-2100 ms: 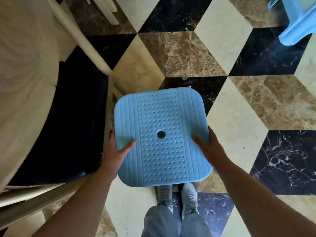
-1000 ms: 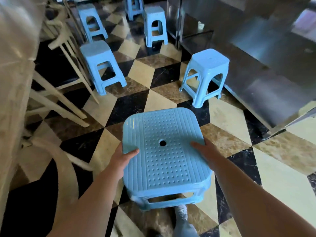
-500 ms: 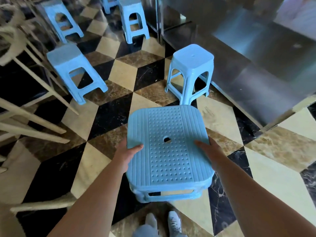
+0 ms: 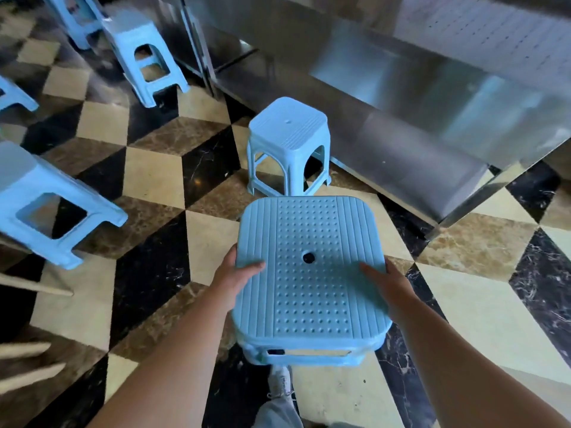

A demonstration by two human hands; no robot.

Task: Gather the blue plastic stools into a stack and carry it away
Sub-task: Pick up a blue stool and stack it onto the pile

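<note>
I carry a blue plastic stool (image 4: 309, 291) off the floor, its dotted seat with a centre hole facing up. My left hand (image 4: 233, 281) grips its left edge, thumb lying on the seat. My right hand (image 4: 389, 287) grips the right edge the same way. Directly ahead, another blue stool (image 4: 289, 134) stands upright on the floor, just beyond the carried one. More blue stools stand around: one at the left (image 4: 34, 196), one at the back (image 4: 142, 54), and parts of others at the top left.
A long stainless steel counter (image 4: 417, 97) runs along the right and back, its base close behind the stool ahead. The floor is a marble cube pattern (image 4: 154, 180). Pale wooden chair legs (image 4: 27, 359) show at the lower left. My shoes (image 4: 279, 381) are below the stool.
I have lifted the stool from beside the table, turned toward the room and walked forward. The standing stool ahead is now closer and nearly in line with the one I carry.
</note>
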